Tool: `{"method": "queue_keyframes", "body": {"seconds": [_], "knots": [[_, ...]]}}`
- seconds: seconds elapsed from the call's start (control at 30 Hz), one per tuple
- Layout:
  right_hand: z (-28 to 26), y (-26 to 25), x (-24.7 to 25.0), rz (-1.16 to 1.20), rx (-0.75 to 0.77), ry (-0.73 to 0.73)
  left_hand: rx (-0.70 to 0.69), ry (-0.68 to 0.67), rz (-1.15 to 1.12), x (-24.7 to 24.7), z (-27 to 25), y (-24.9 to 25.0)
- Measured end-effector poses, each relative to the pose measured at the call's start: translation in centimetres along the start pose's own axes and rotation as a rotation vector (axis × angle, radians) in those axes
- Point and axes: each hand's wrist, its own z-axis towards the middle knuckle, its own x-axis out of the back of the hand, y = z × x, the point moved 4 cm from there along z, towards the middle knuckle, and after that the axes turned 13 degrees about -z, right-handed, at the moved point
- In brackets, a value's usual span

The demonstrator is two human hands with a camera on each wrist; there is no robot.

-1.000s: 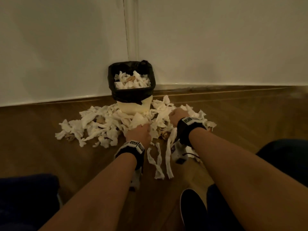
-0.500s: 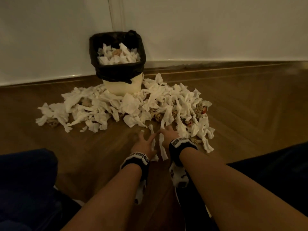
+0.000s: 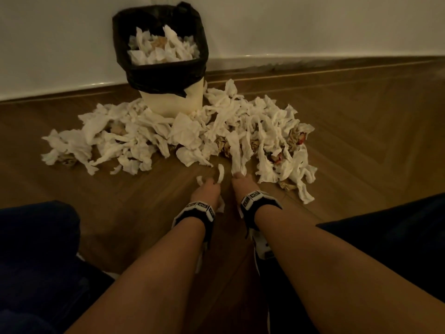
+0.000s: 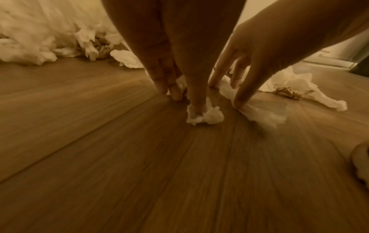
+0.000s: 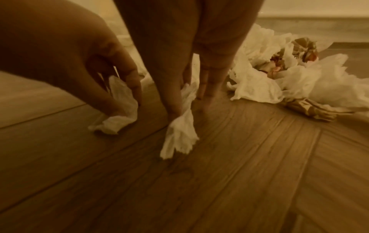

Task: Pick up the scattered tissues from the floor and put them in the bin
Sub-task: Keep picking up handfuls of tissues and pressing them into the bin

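We crouch before the bin (image 3: 168, 75), which stands upright against the white wall (image 3: 313, 25), its black liner (image 3: 166, 71) folded over the rim and white tissues already heaped inside. The scattered tissues (image 3: 183, 133) lie in a wide band on the wooden floor (image 3: 361, 131) around the bin's base, the band's long axis running across in front of the bin, side to side, with crumpled brown paper (image 3: 292, 137) mixed in toward the bin's right. On the near edge of that pile, well in front of the bin, our two hands work side by side, close but not touching. Our left hand (image 3: 207, 191) has its fingertips down on the floor, pinching a small tissue strip (image 3: 220, 173) that stands nearly upright and points toward the bin; the right wrist view shows the fingers curled round it. Our right hand (image 3: 243, 186) pinches the near end of a long tissue strip (image 3: 237, 150), whose long axis runs from our fingers away toward the bin, its loose end trailing under the thumb.
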Motion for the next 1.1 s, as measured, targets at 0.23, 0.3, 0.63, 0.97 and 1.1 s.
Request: {"method": "queue_keyframes", "body": {"seconds": [0.23,0.3,0.63,0.97,1.1], "knots": [[0.4,-0.6,0.5,-0.008,-0.045,-0.017,0.089,0.046,-0.205,0.1,0.0,-1.5],[0.2,-0.4,0.4,-0.031,-0.092,-0.017,0.122,0.033,-0.157,0.4,-0.1,-1.9],[-0.1,0.2,3.6,0.150,-0.197,-0.008,0.061,0.130,-0.100,3.7,-0.7,-1.5],[-2.4,-0.5,11.6,0.307,-0.084,0.035,-0.073,0.323,-0.184,11.1,-3.9,-0.5],[-4.0,-1.6,16.3,0.336,-0.048,0.071,-0.080,0.361,-0.161,15.0,-5.5,-0.4]]}}
